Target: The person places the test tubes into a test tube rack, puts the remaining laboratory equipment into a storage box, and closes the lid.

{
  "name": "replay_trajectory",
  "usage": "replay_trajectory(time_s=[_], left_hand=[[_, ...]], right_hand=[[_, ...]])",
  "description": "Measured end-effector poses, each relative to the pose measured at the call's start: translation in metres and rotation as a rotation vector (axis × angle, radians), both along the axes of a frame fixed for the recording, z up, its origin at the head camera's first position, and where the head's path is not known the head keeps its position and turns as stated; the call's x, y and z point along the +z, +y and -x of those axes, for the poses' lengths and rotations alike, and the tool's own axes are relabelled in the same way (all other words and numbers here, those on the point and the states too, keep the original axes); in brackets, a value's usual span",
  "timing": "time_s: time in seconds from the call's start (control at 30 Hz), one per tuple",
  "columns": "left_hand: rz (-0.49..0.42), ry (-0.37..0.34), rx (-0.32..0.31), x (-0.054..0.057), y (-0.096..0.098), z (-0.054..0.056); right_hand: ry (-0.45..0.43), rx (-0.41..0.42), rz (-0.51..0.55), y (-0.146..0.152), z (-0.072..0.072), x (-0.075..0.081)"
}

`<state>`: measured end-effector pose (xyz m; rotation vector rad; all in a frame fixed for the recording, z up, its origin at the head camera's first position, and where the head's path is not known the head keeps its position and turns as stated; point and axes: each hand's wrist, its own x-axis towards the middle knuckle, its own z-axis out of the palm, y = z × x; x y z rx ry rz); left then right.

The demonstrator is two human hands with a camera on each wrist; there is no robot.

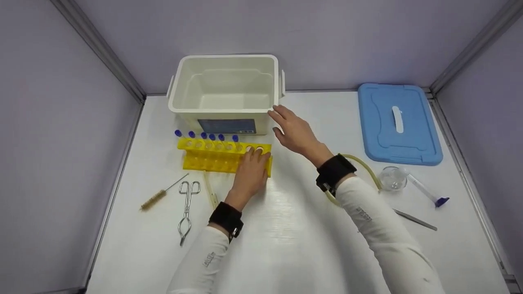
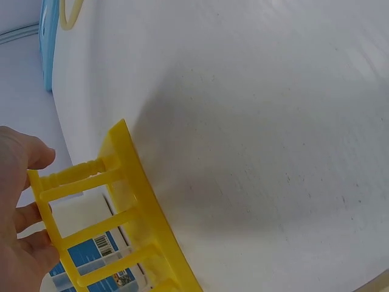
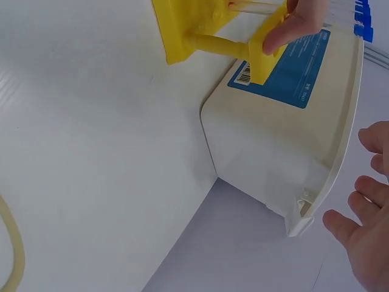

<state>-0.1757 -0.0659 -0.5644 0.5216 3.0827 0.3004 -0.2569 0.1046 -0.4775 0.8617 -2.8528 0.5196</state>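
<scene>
Read the clock off the head view, folks, and the white counter [image 1: 286, 245] fills most of the dial! The white bin [image 1: 222, 110] stands lidless up at eleven, and out just before three there's its rival for size, the blue lid [image 1: 380, 122], lying flat. Close in, between eight and nine, here's the yellow rack [image 1: 214, 163], right in front of the bin. Now the hands! The left hand [image 1: 250, 171], at seven, has thumb and fingers pinching the rack's three-o'clock end; the right hand [image 1: 296, 130], at two, is spread, fingertips near the bin's front corner at its four o'clock. Past that arm, the yellowish hose [image 1: 369, 168] curves around three. Over at eight, it's metal tongs [image 1: 187, 204]! Between three and four, a clear cylinder [image 1: 423, 187] with a blue foot; back at eight, a bristle brush [image 1: 157, 199] outside the tongs. Tweezers [image 1: 416, 220] at four, partly hidden by the sleeve, then a glass vessel [image 1: 393, 179] just beside the cylinder. And the smallest, six blue-capped tubes [image 1: 212, 137], standing in the rack!
</scene>
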Motion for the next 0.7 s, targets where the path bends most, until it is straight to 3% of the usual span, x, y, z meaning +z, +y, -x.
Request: replay_trajectory(time_s=[0.33,0.7], left_hand=[[-0.017,0.012,0.003,0.0,-0.013,0.0],[-0.045,0.028,0.031,0.0,-0.023,-0.001]], right_hand=[[-0.036,0.04,-0.1,-0.026,0.018,0.001],[-0.104,0.012,-0.191,-0.03,0.023,-0.008]])
